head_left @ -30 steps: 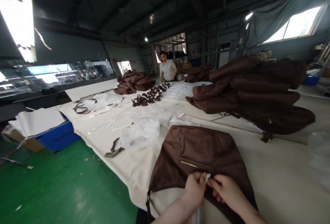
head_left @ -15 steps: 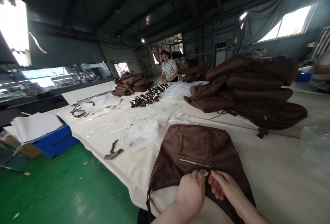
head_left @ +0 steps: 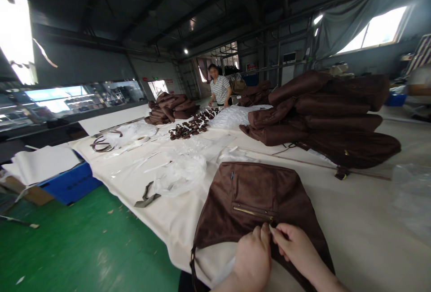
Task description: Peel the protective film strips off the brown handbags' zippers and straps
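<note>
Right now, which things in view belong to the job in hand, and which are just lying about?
In use:
Brown bag, by both hands
Gold zipper on its front
Small pale piece, at the fingertips of left hand and right hand

Lying about, untouched:
Dark strip
Clear plastic film
Pale roll
Small brown pieces, heaped
Piled brown bags
Blue box

Dim workshop, dark ceiling, green floor
Bright window right, gray curtain beside it; glare upper left; small lit lamp mid-back; long cream-covered counter; blue bin on floor left.
</note>
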`<control>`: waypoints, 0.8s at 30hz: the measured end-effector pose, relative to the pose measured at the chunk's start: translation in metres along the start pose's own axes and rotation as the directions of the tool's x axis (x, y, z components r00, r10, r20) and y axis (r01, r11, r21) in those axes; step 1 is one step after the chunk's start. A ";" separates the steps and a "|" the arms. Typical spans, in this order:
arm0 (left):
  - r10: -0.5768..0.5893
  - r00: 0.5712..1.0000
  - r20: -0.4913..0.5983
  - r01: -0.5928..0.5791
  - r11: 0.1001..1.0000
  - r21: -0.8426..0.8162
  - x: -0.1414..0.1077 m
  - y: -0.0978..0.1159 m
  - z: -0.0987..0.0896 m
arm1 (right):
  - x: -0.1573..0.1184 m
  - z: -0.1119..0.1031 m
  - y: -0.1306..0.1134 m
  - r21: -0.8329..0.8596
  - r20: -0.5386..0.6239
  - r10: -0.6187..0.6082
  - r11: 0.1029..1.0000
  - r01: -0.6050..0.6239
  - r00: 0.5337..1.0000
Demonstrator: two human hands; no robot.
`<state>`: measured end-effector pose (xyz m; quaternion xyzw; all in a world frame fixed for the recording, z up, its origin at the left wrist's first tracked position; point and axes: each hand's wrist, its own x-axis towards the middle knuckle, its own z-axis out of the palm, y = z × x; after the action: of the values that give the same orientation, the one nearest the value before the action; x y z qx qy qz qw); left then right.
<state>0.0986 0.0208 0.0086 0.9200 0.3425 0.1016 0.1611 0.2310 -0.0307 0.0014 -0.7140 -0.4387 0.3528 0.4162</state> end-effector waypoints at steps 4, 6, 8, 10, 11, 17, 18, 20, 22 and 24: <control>-0.244 0.970 -0.001 0.232 0.924 -0.305 0.002 -0.002 -0.002 | -0.001 0.006 0.000 0.068 -0.004 0.031 0.997 -0.031 1.000; -0.254 0.967 0.015 0.237 0.878 -0.416 0.004 -0.003 -0.002 | 0.000 0.009 0.002 0.095 -0.002 0.042 0.995 -0.042 0.999; -0.246 0.969 0.013 0.214 0.817 -0.535 0.006 -0.005 -0.001 | 0.001 0.011 0.005 0.106 0.011 0.048 0.993 -0.049 0.999; -0.268 0.961 0.074 0.246 0.695 -0.676 0.008 -0.008 0.001 | 0.002 0.013 0.008 0.098 0.023 0.047 0.994 -0.049 0.999; -0.276 0.950 0.145 0.288 0.601 -0.745 0.009 -0.009 0.001 | 0.003 0.013 0.009 0.088 0.026 0.045 0.995 -0.047 0.999; -0.184 0.874 0.450 0.473 0.109 -0.874 0.012 -0.023 -0.008 | 0.002 0.017 0.008 0.013 0.040 -0.008 1.000 0.008 0.999; -0.160 0.859 0.487 0.500 0.059 -0.864 0.012 -0.026 -0.010 | 0.002 0.018 0.007 0.027 0.050 -0.009 1.000 0.008 0.999; -0.043 0.792 0.609 0.604 -0.096 -0.791 0.014 -0.031 -0.017 | 0.001 0.018 0.006 0.075 0.071 -0.009 0.997 0.003 0.997; 0.138 0.689 0.711 0.717 -0.272 -0.642 0.014 -0.035 -0.022 | 0.002 0.019 0.007 0.108 0.083 -0.001 0.994 -0.008 0.997; 0.274 0.630 0.727 0.763 -0.393 -0.513 0.013 -0.037 -0.026 | 0.003 0.020 0.009 0.113 0.082 0.038 0.993 -0.047 0.996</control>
<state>0.0784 0.0622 0.0205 0.2181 0.2730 -0.0330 0.9364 0.2178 -0.0246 -0.0149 -0.6835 -0.4187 0.4145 0.4309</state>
